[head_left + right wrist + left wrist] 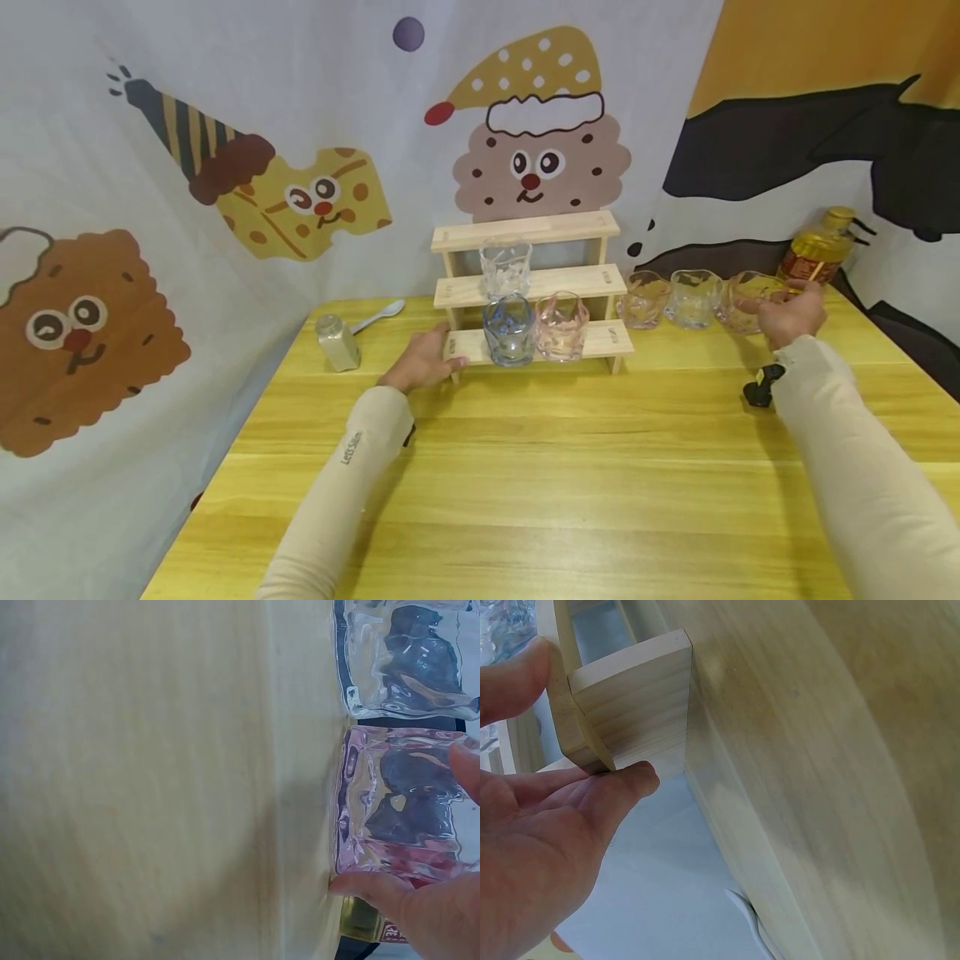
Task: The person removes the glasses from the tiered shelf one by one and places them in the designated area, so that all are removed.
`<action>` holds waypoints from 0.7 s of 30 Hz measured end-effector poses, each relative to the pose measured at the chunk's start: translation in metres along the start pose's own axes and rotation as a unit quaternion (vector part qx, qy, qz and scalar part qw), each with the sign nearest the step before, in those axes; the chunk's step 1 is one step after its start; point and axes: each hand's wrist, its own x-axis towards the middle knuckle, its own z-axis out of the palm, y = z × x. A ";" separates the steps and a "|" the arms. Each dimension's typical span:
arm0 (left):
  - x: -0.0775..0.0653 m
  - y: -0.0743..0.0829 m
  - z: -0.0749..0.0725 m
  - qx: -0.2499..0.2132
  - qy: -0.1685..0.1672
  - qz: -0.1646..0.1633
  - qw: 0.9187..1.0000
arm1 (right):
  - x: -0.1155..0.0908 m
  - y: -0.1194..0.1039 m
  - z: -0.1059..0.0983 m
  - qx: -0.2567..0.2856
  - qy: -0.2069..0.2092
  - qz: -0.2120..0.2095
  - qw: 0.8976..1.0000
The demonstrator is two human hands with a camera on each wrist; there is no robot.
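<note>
At the left end of the lowest step of a three-step wooden rack [528,225], my left hand [425,360] grips the board, thumb on one face and fingers around the other. On that step sit a blue glass [510,333] and a pink glass [562,329]; a clear glass [506,271] stands on the middle step. My right hand [797,315] holds the rightmost pink tumbler [405,802] of a row on the table, thumb and fingers on its sides. Left of it are another clear glass [693,300] and one more pink glass [643,302].
A bottle of yellow oil [817,250] stands behind my right hand. Left of the rack are a small shaker jar [337,343] and a white spoon [381,314]. A cartoon-printed cloth [360,100] hangs behind the wooden table [585,492].
</note>
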 end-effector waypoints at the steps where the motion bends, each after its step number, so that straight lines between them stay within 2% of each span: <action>1: 0.000 0.000 0.000 -0.001 -0.001 0.000 1.000 | 0.000 0.001 0.000 -0.037 0.008 -0.006 0.999; 2: 0.000 0.000 0.000 -0.001 -0.002 -0.001 1.000 | 0.000 0.001 -0.001 -0.070 0.014 -0.010 0.997; 7: 0.000 0.001 0.000 0.000 -0.006 -0.009 1.000 | 0.000 0.003 0.000 -0.098 0.010 -0.022 0.995; 11: -0.001 0.001 0.000 -0.001 -0.008 -0.011 1.000 | 0.003 0.003 -0.001 -0.163 0.006 -0.035 0.986; 13: -0.001 0.000 0.000 -0.003 -0.009 -0.013 1.000 | 0.003 0.003 -0.002 -0.221 0.002 -0.053 0.974; 16: -0.002 0.000 -0.001 -0.003 -0.006 -0.016 1.000 | 0.002 0.001 -0.005 -0.305 -0.012 -0.090 0.948; 18: -0.002 0.000 -0.001 0.000 -0.005 -0.014 1.000 | -0.001 -0.002 -0.007 -0.323 -0.022 -0.106 0.940; 20: -0.002 0.001 -0.001 0.001 -0.005 -0.012 1.000 | -0.004 -0.006 -0.008 -0.329 -0.025 -0.117 0.937; 21: -0.002 0.001 -0.001 0.001 -0.004 -0.012 1.000 | -0.005 -0.008 -0.008 -0.323 -0.024 -0.117 0.939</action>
